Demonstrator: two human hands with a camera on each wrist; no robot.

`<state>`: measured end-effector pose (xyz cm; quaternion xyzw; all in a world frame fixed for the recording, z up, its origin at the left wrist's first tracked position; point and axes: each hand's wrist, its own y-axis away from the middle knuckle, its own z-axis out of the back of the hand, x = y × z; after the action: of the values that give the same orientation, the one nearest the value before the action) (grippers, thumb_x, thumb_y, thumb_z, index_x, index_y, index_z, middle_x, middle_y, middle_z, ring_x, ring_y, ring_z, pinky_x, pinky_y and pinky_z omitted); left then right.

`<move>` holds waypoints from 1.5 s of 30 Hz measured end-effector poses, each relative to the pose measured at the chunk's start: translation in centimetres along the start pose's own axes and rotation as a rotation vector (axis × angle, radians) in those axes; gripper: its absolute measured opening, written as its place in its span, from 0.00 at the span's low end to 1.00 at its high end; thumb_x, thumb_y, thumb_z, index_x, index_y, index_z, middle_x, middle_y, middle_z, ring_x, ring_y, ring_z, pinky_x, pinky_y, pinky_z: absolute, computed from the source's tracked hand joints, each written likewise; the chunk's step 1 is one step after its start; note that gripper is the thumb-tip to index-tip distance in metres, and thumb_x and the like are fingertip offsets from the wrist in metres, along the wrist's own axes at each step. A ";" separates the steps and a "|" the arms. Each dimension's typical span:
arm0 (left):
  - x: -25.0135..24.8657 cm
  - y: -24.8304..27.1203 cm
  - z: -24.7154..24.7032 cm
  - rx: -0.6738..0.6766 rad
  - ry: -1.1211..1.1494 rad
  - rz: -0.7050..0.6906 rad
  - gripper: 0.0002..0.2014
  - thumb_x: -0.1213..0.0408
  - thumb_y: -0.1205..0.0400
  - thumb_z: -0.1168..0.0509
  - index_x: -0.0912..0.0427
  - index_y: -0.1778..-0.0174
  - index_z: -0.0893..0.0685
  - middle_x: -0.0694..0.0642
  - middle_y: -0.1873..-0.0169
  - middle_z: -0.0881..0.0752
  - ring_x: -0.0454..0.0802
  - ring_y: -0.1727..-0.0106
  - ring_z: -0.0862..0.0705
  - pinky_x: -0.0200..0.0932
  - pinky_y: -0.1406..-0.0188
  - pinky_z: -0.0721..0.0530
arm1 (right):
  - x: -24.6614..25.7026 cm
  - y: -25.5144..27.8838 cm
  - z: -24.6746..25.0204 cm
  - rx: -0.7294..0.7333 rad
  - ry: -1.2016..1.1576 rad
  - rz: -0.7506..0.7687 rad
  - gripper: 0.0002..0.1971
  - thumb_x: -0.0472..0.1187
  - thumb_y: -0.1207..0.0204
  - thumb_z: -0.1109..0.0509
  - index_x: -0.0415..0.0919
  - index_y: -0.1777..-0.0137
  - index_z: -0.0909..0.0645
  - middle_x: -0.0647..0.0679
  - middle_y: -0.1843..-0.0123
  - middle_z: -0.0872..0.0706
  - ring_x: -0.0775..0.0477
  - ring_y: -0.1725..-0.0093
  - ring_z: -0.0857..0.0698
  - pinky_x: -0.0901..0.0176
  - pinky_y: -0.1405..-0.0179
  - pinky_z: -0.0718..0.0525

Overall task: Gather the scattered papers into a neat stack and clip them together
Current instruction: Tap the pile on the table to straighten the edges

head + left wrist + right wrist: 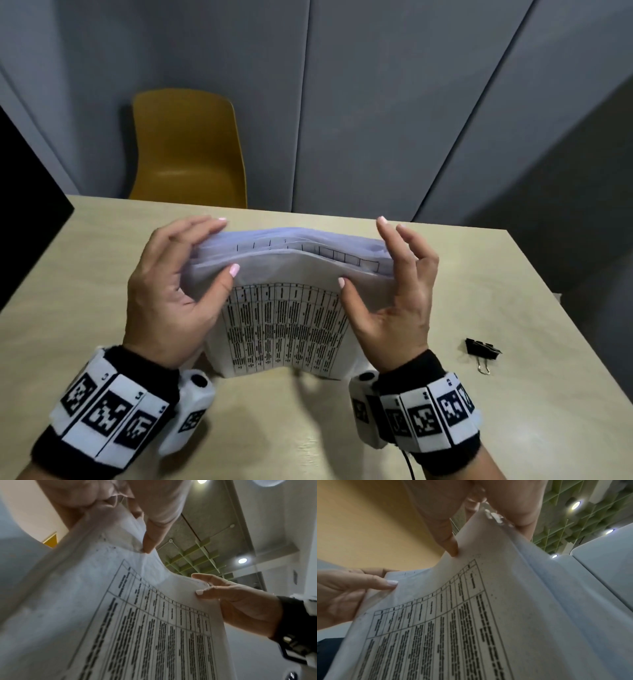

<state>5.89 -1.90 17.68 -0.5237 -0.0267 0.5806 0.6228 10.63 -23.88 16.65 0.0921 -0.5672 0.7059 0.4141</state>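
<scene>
Two hands pinch papers (284, 329) | upright on table (428, 411) | long axis left-right

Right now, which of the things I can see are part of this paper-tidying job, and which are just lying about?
Part of the job:
- stack of papers, held upright on the table
- left hand and right hand, pinching its top edge
- binder clip, untouched on the table

Just there:
- yellow chair
- grey wall panels

Both hands raised, thumbs toward the body.
The left hand (171, 284) and right hand (394, 294) each pinch thumb against fingers; banded wrists sit low.
</scene>
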 end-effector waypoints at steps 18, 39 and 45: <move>2.3 1.7 -1.0 0.084 0.597 0.401 0.51 0.64 0.46 0.18 0.48 0.27 0.34 0.43 0.41 0.18 0.28 0.45 0.18 0.24 0.48 0.20 | -2.5 2.2 -0.5 0.055 -0.364 -0.323 0.49 0.36 0.40 0.21 0.54 0.21 0.45 0.45 0.32 0.25 0.49 0.34 0.21 0.59 0.32 0.23; 1.2 1.4 -1.5 0.051 0.637 0.393 0.49 0.74 0.41 0.20 0.56 0.25 0.36 0.35 0.49 0.16 0.28 0.48 0.18 0.24 0.47 0.21 | -1.9 1.8 -1.3 0.083 -0.563 -0.535 0.43 0.44 0.45 0.20 0.38 0.28 0.32 0.45 0.41 0.16 0.53 0.46 0.15 0.64 0.46 0.16; 1.0 1.4 -1.8 0.067 0.703 0.390 0.45 0.64 0.40 0.22 0.53 0.28 0.35 0.43 0.41 0.21 0.30 0.45 0.18 0.26 0.46 0.20 | -1.4 1.3 -1.7 0.125 -0.531 -0.516 0.31 0.47 0.44 0.22 0.42 0.40 0.25 0.44 0.46 0.14 0.51 0.49 0.14 0.58 0.48 0.15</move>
<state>6.38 -2.57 15.36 -0.6652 0.3066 0.4738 0.4888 11.20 -23.12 14.30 0.4370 -0.5689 0.5630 0.4104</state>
